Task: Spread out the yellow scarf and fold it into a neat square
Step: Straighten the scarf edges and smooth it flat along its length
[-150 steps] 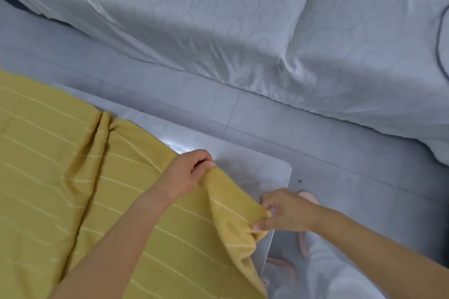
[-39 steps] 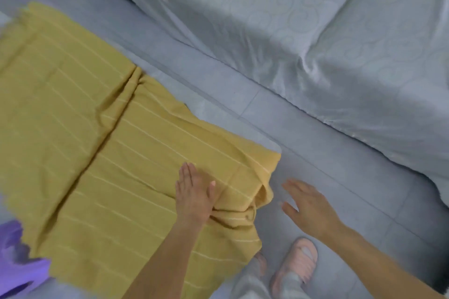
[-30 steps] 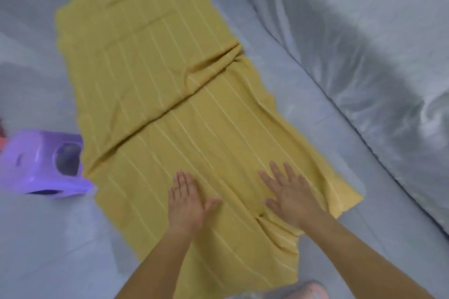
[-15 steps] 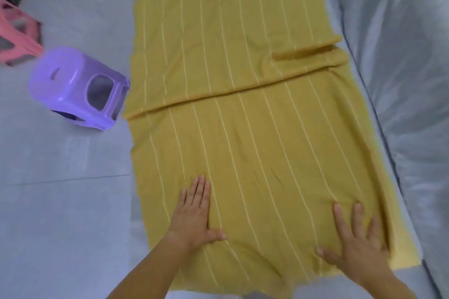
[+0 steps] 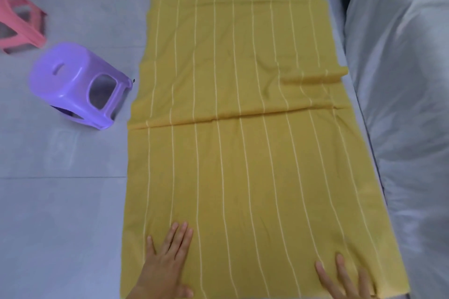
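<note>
Now that the rumpled near corner of a second earlier had been smoothed away, the yellow scarf (image 5: 243,165) lay long and flat on the grey surface (image 5: 60,213), with one raised crease (image 5: 218,120) crossing its middle. Both hands pressed its near end with straight, spread fingers and gripped nothing, the left hand (image 5: 165,267) by the left edge and the right hand (image 5: 345,281) towards the right corner. Spreading looked nearly finished, so folding seemed next. A purple stool (image 5: 75,85) lay tipped to the left, a pink stool (image 5: 19,24) stood beyond it, and a white sheet (image 5: 401,104) hung along the right.
</note>
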Tool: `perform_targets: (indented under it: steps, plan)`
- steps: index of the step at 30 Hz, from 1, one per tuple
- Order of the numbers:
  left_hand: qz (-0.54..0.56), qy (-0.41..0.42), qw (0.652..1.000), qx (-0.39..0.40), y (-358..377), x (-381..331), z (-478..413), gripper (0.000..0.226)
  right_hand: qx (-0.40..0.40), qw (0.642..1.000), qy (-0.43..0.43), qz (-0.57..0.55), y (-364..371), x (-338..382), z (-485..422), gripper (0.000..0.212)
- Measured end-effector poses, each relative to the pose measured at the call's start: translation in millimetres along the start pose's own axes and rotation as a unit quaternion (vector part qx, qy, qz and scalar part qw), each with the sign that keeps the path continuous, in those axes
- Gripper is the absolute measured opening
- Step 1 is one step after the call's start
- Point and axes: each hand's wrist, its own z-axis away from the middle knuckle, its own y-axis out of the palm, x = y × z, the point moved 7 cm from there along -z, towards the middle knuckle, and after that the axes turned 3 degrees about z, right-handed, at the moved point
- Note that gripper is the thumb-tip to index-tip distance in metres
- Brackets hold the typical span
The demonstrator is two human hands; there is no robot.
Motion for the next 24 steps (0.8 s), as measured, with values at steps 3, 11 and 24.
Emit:
perform_targets:
  steps: [3,11,24]
  plan:
    - [0.002,0.009,1.0,-0.017,-11,3,3,0.141,0.155,0.983,-0.006,-0.096,-18,5,-2,0.087]
    - [0.05,-0.14,0.983,-0.112,-136,61,-68,0.131,0.097,0.983,0.055,-0.149,-166,-14,-112,0.084]
    - [0.049,-0.092,0.993,-0.048,-222,52,-191,0.116,0.093,0.961,0.045,-0.257,-258,25,-287,0.104]
